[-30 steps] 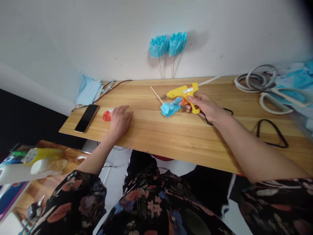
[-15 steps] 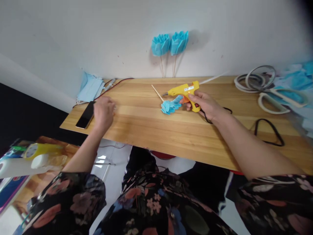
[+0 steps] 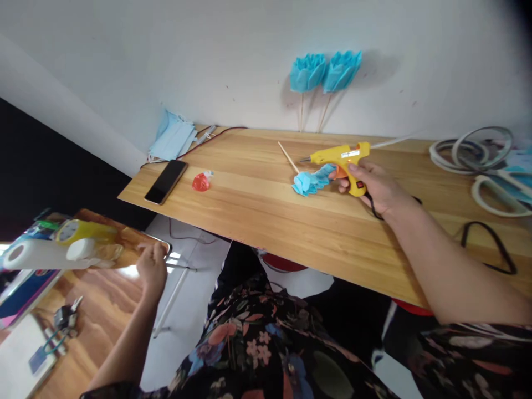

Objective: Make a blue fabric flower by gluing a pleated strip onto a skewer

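My right hand (image 3: 376, 180) is wrapped round the handle of a yellow hot glue gun (image 3: 338, 156), held low over the wooden table. Its nozzle points left. Just below the gun lies a light blue crepe-like flower piece (image 3: 310, 182) with a thin wooden stick (image 3: 287, 156) coming out of it. My left hand (image 3: 152, 270) is off the table, above a lower side table by a clear bottle with a white cap (image 3: 81, 250). Its fingers look partly curled and blurred; whether they hold anything is hidden. A small red translucent item (image 3: 201, 182) lies on the table.
Two blue flowers (image 3: 307, 73) on sticks lean against the wall. A phone (image 3: 166, 182) and face masks (image 3: 172, 136) lie at the left. Tape rolls (image 3: 457, 149), scissors (image 3: 494, 197) and a black loop (image 3: 490, 224) are at the right. Keys (image 3: 66, 318) lie on the side table.
My left hand has moved from beside the phone, down and left over the side table, uncovering the red item. The view has shifted left; my right hand keeps hold of the glue gun.
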Tool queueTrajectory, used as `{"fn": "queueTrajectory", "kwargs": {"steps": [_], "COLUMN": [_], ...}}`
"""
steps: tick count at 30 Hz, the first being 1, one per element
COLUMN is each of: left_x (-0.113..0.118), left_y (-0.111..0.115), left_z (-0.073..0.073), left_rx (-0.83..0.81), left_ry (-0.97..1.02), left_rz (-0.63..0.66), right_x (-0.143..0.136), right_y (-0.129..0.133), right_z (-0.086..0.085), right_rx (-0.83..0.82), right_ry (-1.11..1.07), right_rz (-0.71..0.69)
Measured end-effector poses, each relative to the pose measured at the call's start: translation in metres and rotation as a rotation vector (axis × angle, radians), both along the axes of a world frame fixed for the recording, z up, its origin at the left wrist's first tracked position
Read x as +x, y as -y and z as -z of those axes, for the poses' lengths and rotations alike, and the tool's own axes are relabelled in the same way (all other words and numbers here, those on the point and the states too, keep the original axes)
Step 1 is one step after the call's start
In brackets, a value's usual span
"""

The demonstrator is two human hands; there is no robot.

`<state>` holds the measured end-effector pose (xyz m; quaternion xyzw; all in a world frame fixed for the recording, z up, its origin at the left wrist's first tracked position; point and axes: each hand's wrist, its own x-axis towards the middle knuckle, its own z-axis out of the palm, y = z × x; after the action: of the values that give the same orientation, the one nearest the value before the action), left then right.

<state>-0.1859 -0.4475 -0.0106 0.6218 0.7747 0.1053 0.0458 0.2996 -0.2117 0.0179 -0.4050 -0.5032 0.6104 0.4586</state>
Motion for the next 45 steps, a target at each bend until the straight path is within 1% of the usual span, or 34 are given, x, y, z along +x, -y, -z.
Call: {"fn": "queueTrajectory", "kwargs": {"steps": [3,4,6,7,9,10,11,12,13,14,16,18,20,21,22,23,24,26,27,28,29,30,31,32,33,34,35,36,38,39,40,42,45], "left_x": [0.001,0.003,0.014,0.024,0.049,0.062,0.074,0.082,0.086,0.085,0.072,0.053,0.040,0.038,0.040,0.044,0.050,0.063,0.068,0.072,0.073,0.073,0.072,0.071,0.070,0.069,0.070,0.070,0.071,0.071,0.070,0.065,0.054], "left_y": [0.019,0.024,0.033,0.036,0.040,0.040,0.039,0.036,0.031,0.025,0.012,0.003,0.001,0.004,0.007,0.010,0.012,0.007,-0.002,-0.015,-0.034,-0.057,-0.084,-0.115,-0.148,-0.182,-0.215,-0.247,-0.301,-0.321,-0.337,-0.358,-0.373], "left_z": [0.033,0.045,0.067,0.077,0.093,0.099,0.104,0.108,0.112,0.115,0.119,0.119,0.113,0.106,0.097,0.084,0.067,0.027,0.005,-0.016,-0.036,-0.054,-0.068,-0.079,-0.086,-0.090,-0.091,-0.090,-0.082,-0.077,-0.071,-0.061,-0.052], "left_rx": [-0.106,-0.141,-0.194,-0.207,-0.263,-0.345,-0.403,-0.460,-0.489,-0.459,-0.376,-0.290,-0.265,-0.275,-0.289,-0.292,-0.285,-0.217,-0.143,-0.082,-0.006,0.059,0.111,0.141,0.167,0.156,0.128,0.066,-0.133,-0.185,-0.214,-0.236,-0.228], "left_ry": [0.036,0.066,0.184,0.308,0.715,0.919,1.033,1.042,0.974,0.902,0.771,0.650,0.581,0.579,0.593,0.604,0.606,0.574,0.549,0.519,0.464,0.392,0.310,0.219,0.126,0.041,-0.042,-0.129,-0.284,-0.308,-0.322,-0.345,-0.358], "left_rz": [-0.045,-0.081,-0.163,-0.166,-0.106,-0.059,-0.033,-0.011,-0.015,-0.054,-0.138,-0.196,-0.173,-0.138,-0.091,-0.044,-0.001,0.091,0.143,0.194,0.247,0.294,0.335,0.351,0.344,0.334,0.312,0.283,0.182,0.150,0.136,0.133,0.141], "right_x": [0.001,0.000,0.000,-0.001,-0.002,-0.002,-0.003,-0.003,-0.003,-0.003,-0.003,-0.002,-0.002,-0.001,-0.001,-0.001,0.000,0.000,0.001,0.001,0.001,0.001,0.002,0.002,0.002,0.002,0.002,0.002,0.002,0.001,0.001,0.001,0.002], "right_y": [-0.001,-0.001,0.000,0.000,0.001,0.002,0.002,0.002,0.002,0.002,0.002,0.002,0.001,0.001,0.001,0.001,0.000,0.000,0.000,0.000,0.000,-0.001,-0.001,-0.001,-0.001,-0.001,-0.001,-0.001,-0.001,-0.001,-0.001,-0.002,-0.003], "right_z": [0.000,0.000,-0.001,-0.001,-0.003,-0.004,-0.004,-0.005,-0.006,-0.007,-0.008,-0.009,-0.008,-0.008,-0.007,-0.007,-0.006,-0.005,-0.004,-0.003,-0.003,-0.002,-0.002,-0.002,-0.001,-0.001,-0.001,-0.002,-0.003,-0.003,-0.004,-0.004,-0.002], "right_rx": [0.016,0.014,-0.001,-0.010,-0.018,-0.023,-0.028,-0.034,-0.038,-0.041,-0.037,-0.030,-0.028,-0.031,-0.036,-0.042,-0.044,-0.042,-0.037,-0.031,-0.025,-0.022,-0.023,-0.027,-0.037,-0.050,-0.063,-0.070,-0.077,-0.081,-0.086,-0.098,-0.107], "right_ry": [0.032,0.039,0.039,0.033,0.016,0.003,-0.010,-0.023,-0.036,-0.044,-0.050,-0.051,-0.056,-0.063,-0.071,-0.079,-0.083,-0.077,-0.066,-0.053,-0.041,-0.032,-0.030,-0.033,-0.040,-0.048,-0.054,-0.058,-0.066,-0.074,-0.085,-0.111,-0.125], "right_rz": [-0.011,-0.007,0.009,0.016,0.024,0.028,0.033,0.038,0.041,0.043,0.053,0.073,0.093,0.103,0.107,0.112,0.115,0.126,0.130,0.135,0.141,0.146,0.149,0.152,0.155,0.157,0.157,0.161,0.167,0.170,0.170,0.165,0.153]}}
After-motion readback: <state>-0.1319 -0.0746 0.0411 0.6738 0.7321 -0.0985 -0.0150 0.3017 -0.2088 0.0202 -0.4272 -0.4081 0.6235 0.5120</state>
